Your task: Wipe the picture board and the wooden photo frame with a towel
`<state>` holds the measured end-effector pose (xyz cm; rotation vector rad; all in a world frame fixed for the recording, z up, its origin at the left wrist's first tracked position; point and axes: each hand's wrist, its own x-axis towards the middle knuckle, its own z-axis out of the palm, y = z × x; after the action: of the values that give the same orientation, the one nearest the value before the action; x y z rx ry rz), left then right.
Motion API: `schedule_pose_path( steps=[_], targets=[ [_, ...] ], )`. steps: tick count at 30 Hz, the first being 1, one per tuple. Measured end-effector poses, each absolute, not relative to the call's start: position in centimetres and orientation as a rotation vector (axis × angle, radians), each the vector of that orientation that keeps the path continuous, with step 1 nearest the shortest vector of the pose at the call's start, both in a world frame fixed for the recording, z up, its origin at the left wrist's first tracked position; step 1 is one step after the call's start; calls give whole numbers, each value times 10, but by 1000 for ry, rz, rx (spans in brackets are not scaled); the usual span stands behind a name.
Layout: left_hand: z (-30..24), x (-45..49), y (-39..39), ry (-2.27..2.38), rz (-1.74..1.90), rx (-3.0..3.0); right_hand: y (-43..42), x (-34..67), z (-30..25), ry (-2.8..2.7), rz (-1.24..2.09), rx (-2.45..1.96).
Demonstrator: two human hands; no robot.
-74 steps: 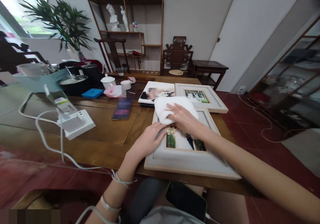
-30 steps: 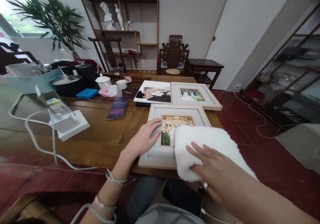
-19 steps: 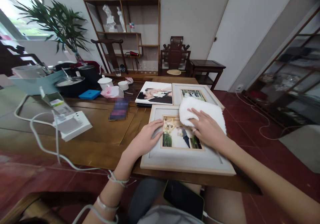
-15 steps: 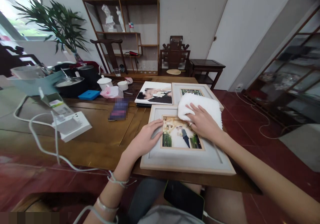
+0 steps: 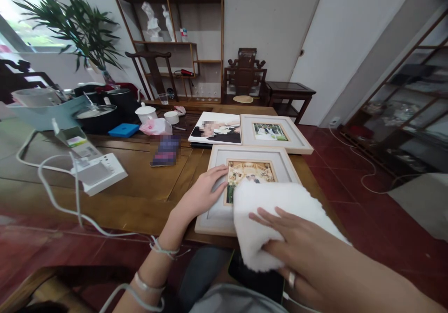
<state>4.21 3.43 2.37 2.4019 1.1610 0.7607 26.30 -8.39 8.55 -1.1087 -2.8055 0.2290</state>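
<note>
A pale wooden picture frame (image 5: 217, 156) with a wedding photo lies flat at the table's near edge. My left hand (image 5: 201, 192) rests flat on the frame's left side, fingers stretched out toward the photo. My right hand (image 5: 297, 245) presses a fluffy white cloth (image 5: 266, 210) over the frame's near right part, fingers spread on top of the cloth. The cloth hides the lower half of the photo and the frame's near corner.
Behind lie a second framed photo (image 5: 297, 140) and an unframed print (image 5: 216, 131). To the left sit a white box (image 5: 100, 175) with a trailing cable (image 5: 56, 196), a blue box (image 5: 122, 129), cups, bowls and a pink bag. A phone lies on my lap.
My right hand has pulled the cloth from the frame's far right corner back toward me, over the near part of the frame. My left hand has stayed on the frame's left side.
</note>
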Motion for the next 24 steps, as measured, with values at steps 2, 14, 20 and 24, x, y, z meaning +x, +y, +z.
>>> schedule_pose_path(
  steps=[2,14,20,24],
  targets=[
    [25,42,34,1155,757,2408,-83,259,80,-2784,274,-1086],
    [25,41,35,1161,716,2418,26,279,43,-2624,-296,-1399],
    [25,41,35,1167,731,2411,51,273,46,-2662,-286,-1451],
    [24,41,35,1160,746,2411,21,269,60,-2777,-55,-1424]
  ],
)
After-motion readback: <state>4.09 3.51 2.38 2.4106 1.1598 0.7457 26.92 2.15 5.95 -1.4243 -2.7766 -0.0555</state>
